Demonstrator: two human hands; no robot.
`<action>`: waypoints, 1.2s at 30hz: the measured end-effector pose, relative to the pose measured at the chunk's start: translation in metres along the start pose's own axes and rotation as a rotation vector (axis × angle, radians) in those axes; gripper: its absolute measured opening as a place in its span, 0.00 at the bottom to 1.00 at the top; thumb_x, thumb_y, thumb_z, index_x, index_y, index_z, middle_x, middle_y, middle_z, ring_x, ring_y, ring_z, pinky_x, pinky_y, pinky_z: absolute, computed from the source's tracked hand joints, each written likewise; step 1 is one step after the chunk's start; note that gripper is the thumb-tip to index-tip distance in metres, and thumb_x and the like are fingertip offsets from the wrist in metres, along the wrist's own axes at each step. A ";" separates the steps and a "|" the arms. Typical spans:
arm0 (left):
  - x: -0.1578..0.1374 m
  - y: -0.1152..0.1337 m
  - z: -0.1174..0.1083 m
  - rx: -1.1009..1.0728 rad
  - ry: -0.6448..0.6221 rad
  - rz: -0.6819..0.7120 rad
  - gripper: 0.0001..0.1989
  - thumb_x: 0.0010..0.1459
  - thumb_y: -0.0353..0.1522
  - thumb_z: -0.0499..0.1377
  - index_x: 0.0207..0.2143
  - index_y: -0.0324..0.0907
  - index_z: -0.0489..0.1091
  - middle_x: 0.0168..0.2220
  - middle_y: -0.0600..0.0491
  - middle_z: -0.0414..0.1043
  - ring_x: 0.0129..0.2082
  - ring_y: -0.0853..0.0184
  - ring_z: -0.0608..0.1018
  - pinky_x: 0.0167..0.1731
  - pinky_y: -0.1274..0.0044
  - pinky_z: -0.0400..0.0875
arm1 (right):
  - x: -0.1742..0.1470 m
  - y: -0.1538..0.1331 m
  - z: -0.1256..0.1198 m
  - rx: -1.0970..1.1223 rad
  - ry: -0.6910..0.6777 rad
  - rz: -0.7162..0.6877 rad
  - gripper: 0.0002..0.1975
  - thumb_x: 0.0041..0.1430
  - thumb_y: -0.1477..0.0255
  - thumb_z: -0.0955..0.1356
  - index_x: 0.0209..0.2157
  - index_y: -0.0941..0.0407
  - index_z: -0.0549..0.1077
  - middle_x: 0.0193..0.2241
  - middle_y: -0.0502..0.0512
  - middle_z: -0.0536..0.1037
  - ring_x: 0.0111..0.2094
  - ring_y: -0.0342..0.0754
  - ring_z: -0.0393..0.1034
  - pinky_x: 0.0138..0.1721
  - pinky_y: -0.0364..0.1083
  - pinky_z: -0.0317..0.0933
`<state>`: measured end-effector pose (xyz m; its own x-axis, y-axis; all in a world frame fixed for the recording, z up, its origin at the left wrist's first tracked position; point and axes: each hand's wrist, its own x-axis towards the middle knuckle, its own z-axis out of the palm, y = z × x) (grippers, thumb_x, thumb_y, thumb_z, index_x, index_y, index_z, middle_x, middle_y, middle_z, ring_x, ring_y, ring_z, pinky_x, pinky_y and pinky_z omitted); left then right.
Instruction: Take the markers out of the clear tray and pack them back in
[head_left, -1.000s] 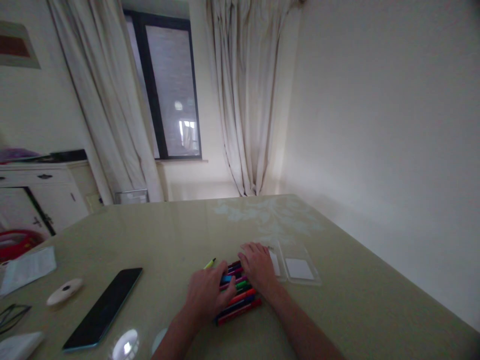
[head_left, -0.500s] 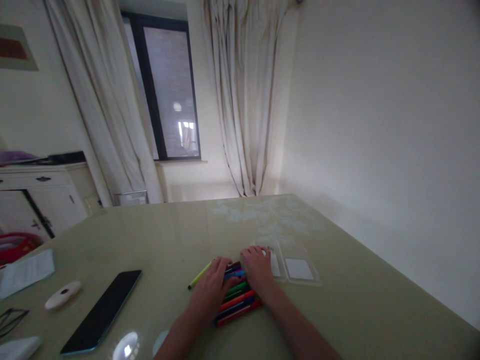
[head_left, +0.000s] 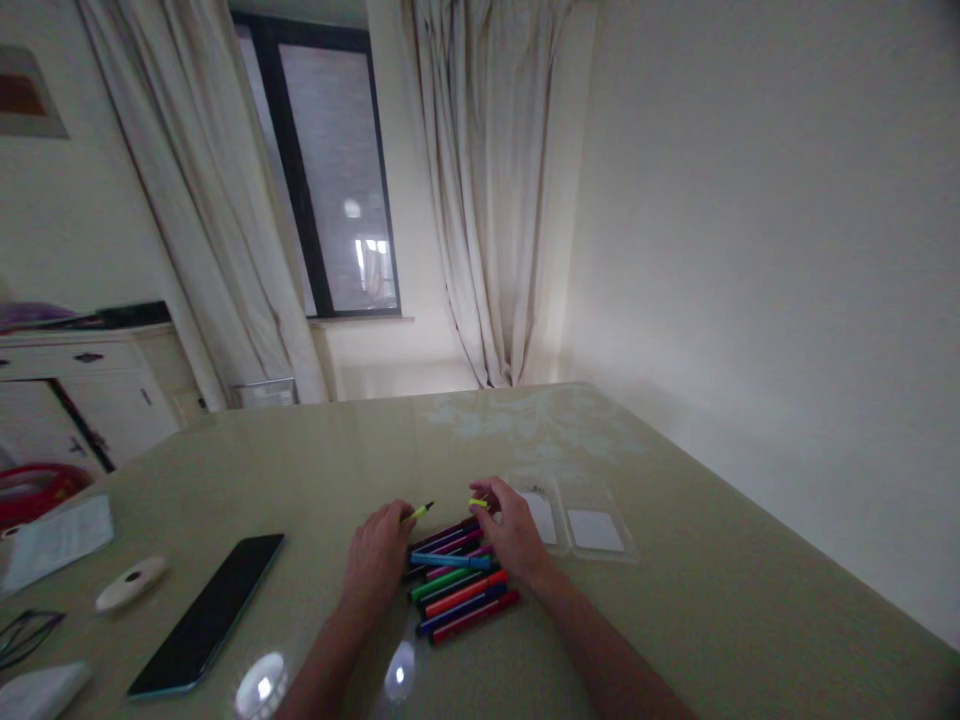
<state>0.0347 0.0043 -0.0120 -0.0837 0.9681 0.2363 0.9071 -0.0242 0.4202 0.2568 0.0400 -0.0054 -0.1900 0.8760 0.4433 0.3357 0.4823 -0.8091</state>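
My left hand (head_left: 377, 553) is closed around a yellow felt-tip pen (head_left: 418, 513), whose dark tip sticks out uncovered to the right. Across from it, my right hand (head_left: 511, 527) pinches a short yellow pen cap (head_left: 478, 502), apart from the pen. Between and below both hands, several felt-tip pens (head_left: 466, 596) lie roughly side by side in red, orange, blue, green and purple. A light blue pen (head_left: 448, 562) rests across some of them. Just beyond my right wrist, a clear plastic case (head_left: 628, 545) lies open with white cards (head_left: 595, 530) in it.
On the table's left lie a black phone (head_left: 214, 610), a white oval object (head_left: 131, 585), papers (head_left: 60, 540) and dark-framed glasses (head_left: 28, 637). A round glass object (head_left: 260, 686) is near the front edge. A wall (head_left: 787, 300) borders the table on the right.
My hands have lifted off the pile and drawn apart. The yellow pen, lying on the table before, is now in my left hand, its cap off and in my right.
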 end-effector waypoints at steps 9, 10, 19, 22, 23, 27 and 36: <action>-0.004 0.024 -0.003 -0.489 0.068 0.183 0.11 0.64 0.40 0.55 0.40 0.46 0.73 0.41 0.50 0.79 0.43 0.58 0.80 0.45 0.68 0.72 | -0.002 -0.018 -0.007 0.219 0.019 0.012 0.05 0.59 0.69 0.70 0.37 0.54 0.78 0.34 0.54 0.81 0.38 0.51 0.78 0.44 0.49 0.70; -0.005 0.026 -0.003 -0.502 0.062 0.190 0.11 0.64 0.40 0.55 0.40 0.46 0.73 0.41 0.50 0.79 0.43 0.58 0.80 0.46 0.68 0.72 | -0.002 -0.019 -0.007 0.237 0.001 0.024 0.06 0.59 0.69 0.70 0.37 0.54 0.78 0.34 0.53 0.81 0.37 0.51 0.78 0.42 0.49 0.71; -0.009 0.033 -0.009 -0.601 0.003 0.211 0.14 0.63 0.42 0.57 0.36 0.45 0.78 0.34 0.51 0.79 0.37 0.60 0.79 0.39 0.72 0.72 | -0.005 -0.014 -0.011 0.390 -0.126 0.274 0.17 0.49 0.57 0.76 0.35 0.56 0.82 0.27 0.53 0.80 0.29 0.52 0.76 0.23 0.47 0.72; -0.011 0.037 -0.009 -0.652 -0.007 0.168 0.14 0.62 0.43 0.58 0.36 0.44 0.78 0.34 0.51 0.80 0.37 0.59 0.80 0.39 0.72 0.73 | -0.005 -0.011 -0.011 0.414 -0.122 0.269 0.17 0.47 0.57 0.77 0.33 0.56 0.83 0.26 0.52 0.80 0.28 0.52 0.76 0.24 0.47 0.73; -0.011 0.039 -0.008 -0.662 -0.006 0.158 0.14 0.62 0.43 0.58 0.36 0.44 0.78 0.35 0.51 0.80 0.37 0.59 0.81 0.39 0.72 0.73 | -0.005 -0.010 -0.011 0.414 -0.116 0.261 0.17 0.48 0.58 0.77 0.33 0.56 0.83 0.26 0.52 0.80 0.28 0.52 0.76 0.23 0.47 0.72; -0.009 0.037 -0.006 -0.641 -0.022 0.166 0.15 0.63 0.44 0.58 0.36 0.44 0.78 0.35 0.51 0.81 0.37 0.59 0.81 0.38 0.72 0.74 | -0.004 -0.009 -0.010 0.393 -0.162 0.260 0.16 0.51 0.58 0.75 0.36 0.56 0.83 0.27 0.54 0.81 0.29 0.54 0.77 0.25 0.48 0.73; 0.005 -0.013 0.009 -0.311 0.066 0.089 0.19 0.64 0.44 0.52 0.35 0.43 0.78 0.38 0.46 0.81 0.40 0.54 0.80 0.45 0.64 0.73 | 0.018 0.030 -0.045 -0.008 0.159 0.165 0.17 0.60 0.64 0.67 0.46 0.57 0.80 0.43 0.61 0.84 0.42 0.54 0.79 0.46 0.51 0.71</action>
<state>0.0259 0.0117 -0.0239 -0.0457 0.9407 0.3362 0.7438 -0.1926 0.6400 0.3051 0.0704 -0.0046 0.0160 0.9325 0.3608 0.3575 0.3316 -0.8731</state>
